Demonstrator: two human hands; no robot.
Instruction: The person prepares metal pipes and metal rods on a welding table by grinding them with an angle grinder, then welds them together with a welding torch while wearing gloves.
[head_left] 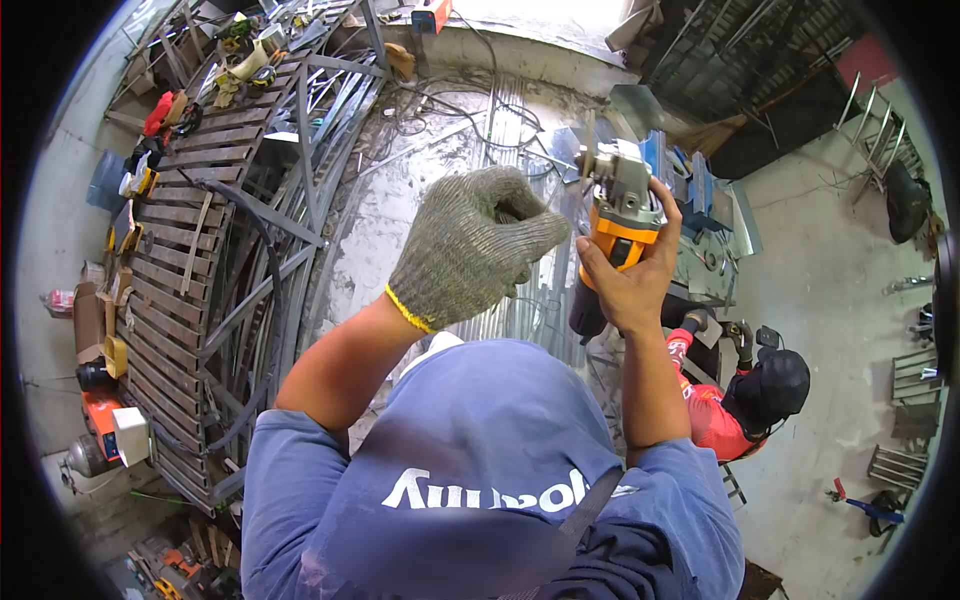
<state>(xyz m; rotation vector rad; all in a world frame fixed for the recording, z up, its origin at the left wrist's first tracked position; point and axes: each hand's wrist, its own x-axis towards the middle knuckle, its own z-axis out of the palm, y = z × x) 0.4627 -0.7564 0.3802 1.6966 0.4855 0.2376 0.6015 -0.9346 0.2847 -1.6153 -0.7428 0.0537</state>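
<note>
My right hand is bare and wraps round an orange and black angle grinder, its metal head and disc pointing away from me. The thumb lies on one side of the body, the fingers on the other. Just left of the grinder is my left hand, in a grey knitted glove with a yellow cuff. Its fingers are curled and the thumb closes against them, leaving a small dark gap. Whether anything is pinched there is hidden. Beneath both hands, long metal profiles lie on the floor.
On the left stands a slatted rack with metal bars, and tools lie on it. Cables trail over the floor ahead. At the right, a person in red with a dark head covering sits or crouches close by. Metal frames stand beyond.
</note>
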